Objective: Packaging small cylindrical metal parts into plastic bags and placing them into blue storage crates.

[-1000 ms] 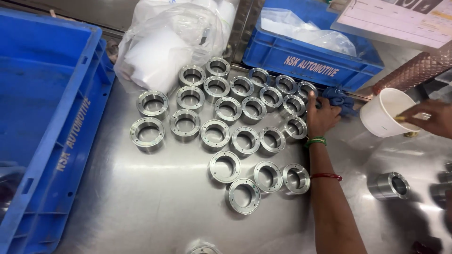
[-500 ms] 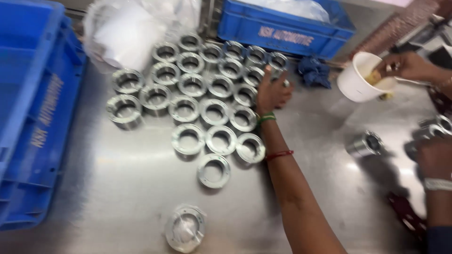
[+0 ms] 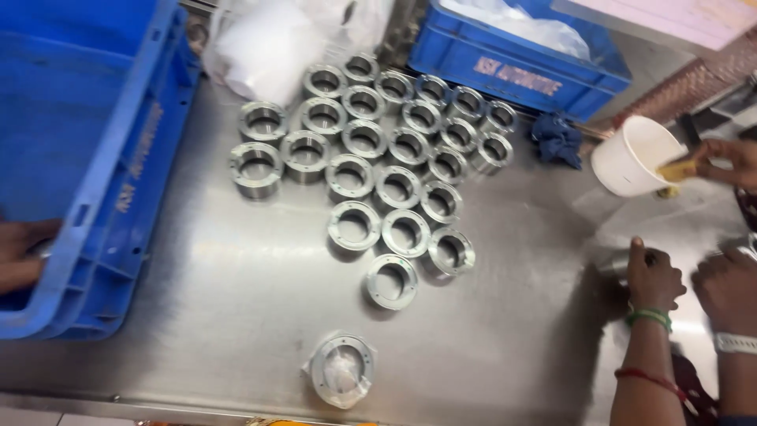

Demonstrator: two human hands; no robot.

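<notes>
My right hand [image 3: 653, 278], with green bangles and a red thread on the wrist, is closed over a metal ring [image 3: 612, 265] lying on the steel table [image 3: 221, 315] at the right. My left hand [image 3: 22, 254] is inside the big blue crate [image 3: 95, 134] at the far left. It is blurred and cut by the frame edge, so whatever it holds is unclear. Between them, several machined metal rings [image 3: 378, 158] stand in rows on the table. One more ring in a plastic wrap [image 3: 341, 369] sits near the front edge.
A second blue crate [image 3: 512, 75] with plastic bags stands at the back, with a blue rag [image 3: 557, 139] beside it. A co-worker's hand [image 3: 721, 162] dips a yellowish piece into a white cup [image 3: 631, 158]. Another hand with a white watch [image 3: 729, 292] lies right of mine.
My right hand left the cluster of rings and moved right onto the lone ring. My left hand came into view in the crate. The view shifted right and down.
</notes>
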